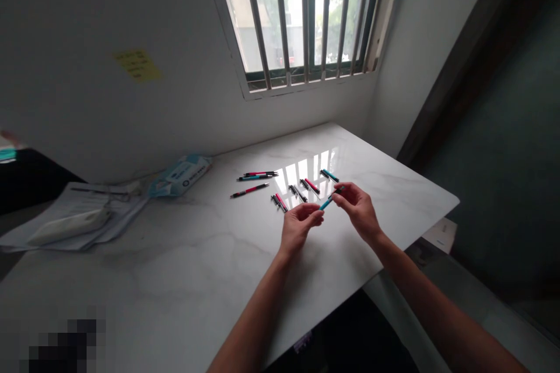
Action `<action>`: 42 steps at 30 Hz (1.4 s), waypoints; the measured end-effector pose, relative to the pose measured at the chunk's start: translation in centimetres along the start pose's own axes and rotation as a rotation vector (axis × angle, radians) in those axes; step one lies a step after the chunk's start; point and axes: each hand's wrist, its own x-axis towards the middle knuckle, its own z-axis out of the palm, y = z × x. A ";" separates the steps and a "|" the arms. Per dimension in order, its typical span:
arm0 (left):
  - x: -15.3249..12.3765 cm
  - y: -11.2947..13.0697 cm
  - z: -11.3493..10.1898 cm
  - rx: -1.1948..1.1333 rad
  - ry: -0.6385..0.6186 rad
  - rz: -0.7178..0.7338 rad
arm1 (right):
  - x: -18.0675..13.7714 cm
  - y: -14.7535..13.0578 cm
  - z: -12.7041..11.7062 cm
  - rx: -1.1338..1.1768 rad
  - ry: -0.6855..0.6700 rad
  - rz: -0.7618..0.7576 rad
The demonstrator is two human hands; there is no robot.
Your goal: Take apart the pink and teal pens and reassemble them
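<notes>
Between my two hands is a blue pen (325, 204) with a dark end, held slantwise above the table. My left hand (301, 225) pinches its blue lower end. At the dark upper end, the fingers of my right hand (357, 205) are closed. Just beyond my hands lie pen parts in small groups: a red set (280, 202), a grey set (298, 193), another red set (310, 186) and a blue set (329, 175). Farther left rest a red-and-black pen (249, 190) and a blue-and-black pen (254, 178), with another red one alongside it.
A marbled white table (196, 280) spans the view. To the left are a blue-and-white wipes pack (181, 176) and papers (122, 214) with a pale pouch (72, 226) on top. Another person's dark sleeve (39, 178) reaches in at far left. A barred window stands behind.
</notes>
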 end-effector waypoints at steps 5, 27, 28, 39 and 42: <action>-0.5 -0.3 0.8 0.035 -0.055 -0.018 | 0.6 -0.5 -0.2 0.043 -0.047 0.043; 0.0 -0.3 0.6 0.542 -0.101 0.152 | 3.3 4.3 -12.0 -0.890 -0.156 -0.264; 0.1 -0.2 0.9 0.579 -0.108 0.159 | 3.4 4.2 -11.9 -0.897 -0.162 -0.264; 5.2 -1.2 5.6 1.043 -0.143 0.220 | 3.5 3.8 -11.6 -0.851 -0.203 -0.276; 6.2 -1.8 6.7 1.089 -0.134 0.239 | 3.7 3.8 -11.6 -0.855 -0.195 -0.275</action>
